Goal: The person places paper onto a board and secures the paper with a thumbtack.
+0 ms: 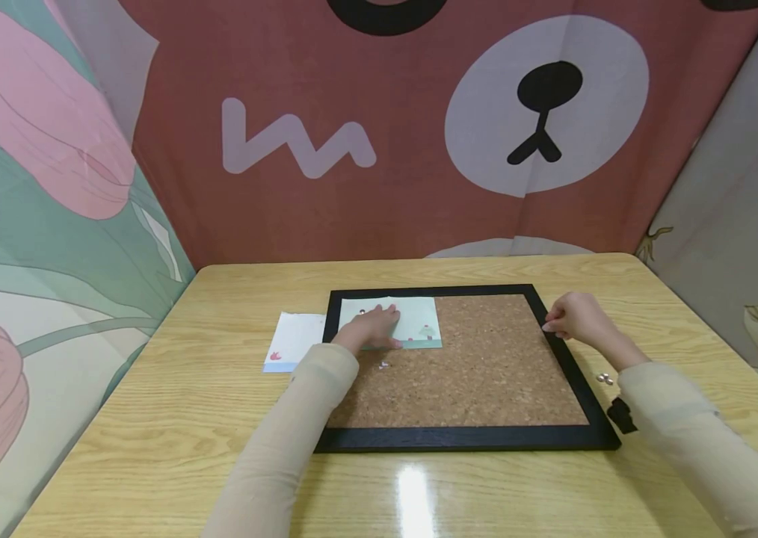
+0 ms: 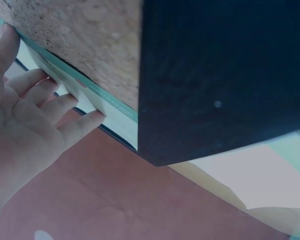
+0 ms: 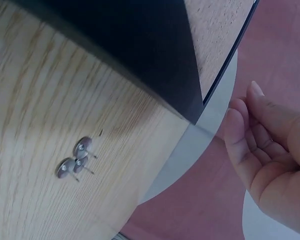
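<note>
My left hand rests on a pale green note sheet, fingers spread. The sheet lies at the upper left of a black-framed cork board. A small round metal tack head shows near the sheet's upper left. In the left wrist view, the left fingers are nearly straight against the paper. Beside the board's right edge, my right hand is raised with fingers curled and thumb close to them. Whether anything sits between its fingertips is not visible. Several metal thumbtacks lie below it on the table.
Left of the board, a white note sheet with a small red drawing lies partly under the frame's side. Small whitish bits lie on the cork. The wooden table meets a printed cloth backdrop behind.
</note>
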Tool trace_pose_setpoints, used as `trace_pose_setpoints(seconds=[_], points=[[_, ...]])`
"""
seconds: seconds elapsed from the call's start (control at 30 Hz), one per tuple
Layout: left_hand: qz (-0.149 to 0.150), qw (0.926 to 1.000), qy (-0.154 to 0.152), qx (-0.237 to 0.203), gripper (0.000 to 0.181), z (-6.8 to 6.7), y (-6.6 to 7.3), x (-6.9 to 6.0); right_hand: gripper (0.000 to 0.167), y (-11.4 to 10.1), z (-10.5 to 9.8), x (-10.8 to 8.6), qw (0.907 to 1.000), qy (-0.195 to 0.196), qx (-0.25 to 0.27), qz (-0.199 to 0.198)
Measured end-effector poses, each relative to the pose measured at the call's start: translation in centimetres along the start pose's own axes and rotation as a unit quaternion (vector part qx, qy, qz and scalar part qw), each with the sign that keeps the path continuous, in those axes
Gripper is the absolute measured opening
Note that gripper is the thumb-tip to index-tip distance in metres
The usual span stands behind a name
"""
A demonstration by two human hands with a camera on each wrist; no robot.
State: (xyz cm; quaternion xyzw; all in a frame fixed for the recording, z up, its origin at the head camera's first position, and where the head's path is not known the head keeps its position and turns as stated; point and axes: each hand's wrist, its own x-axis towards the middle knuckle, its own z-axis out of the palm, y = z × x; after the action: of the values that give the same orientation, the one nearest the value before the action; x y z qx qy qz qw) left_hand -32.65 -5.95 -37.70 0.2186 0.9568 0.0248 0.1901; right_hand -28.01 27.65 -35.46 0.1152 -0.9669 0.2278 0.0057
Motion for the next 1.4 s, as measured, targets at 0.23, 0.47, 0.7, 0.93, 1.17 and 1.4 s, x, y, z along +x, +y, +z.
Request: trace_pose_setpoints(seconds=[0.23,0.47,0.7,0.93,1.17,1.4], points=[[-0.001,1.0,0.0,0.004,0.069,0.1,0.0,0.1,0.011,-0.6,0.5,0.1,0.9994,0.031,0.009,-0.013],[-0.001,1.0,-0.001,0.007,0.069,0.1,0.0,0.2,0.011,-1.0,1.2,0.3,0.9973,0.054,0.028,-0.042],[0.005,0.9999,-0.002,0.013,0.069,0.2,0.0,0.2,0.009,-1.3,1.6,0.6,0.9964,0.041,0.06,-0.043],[0.002,0.9999,-0.001,0.012,0.069,0.1,-0.1,0.3,0.006,-2.3,1.9,1.1,0.9956,0.045,0.04,-0.072],[-0.001,1.0,-0.001,0.006,0.069,0.2,0.0,0.1,0.004,-3.2,2.3,1.8,0.9959,0.026,0.037,-0.079],[-0.004,1.0,0.0,0.001,0.069,0.1,0.0,0.0,0.004,-3.9,2.7,2.3,0.9973,0.013,0.034,-0.063]])
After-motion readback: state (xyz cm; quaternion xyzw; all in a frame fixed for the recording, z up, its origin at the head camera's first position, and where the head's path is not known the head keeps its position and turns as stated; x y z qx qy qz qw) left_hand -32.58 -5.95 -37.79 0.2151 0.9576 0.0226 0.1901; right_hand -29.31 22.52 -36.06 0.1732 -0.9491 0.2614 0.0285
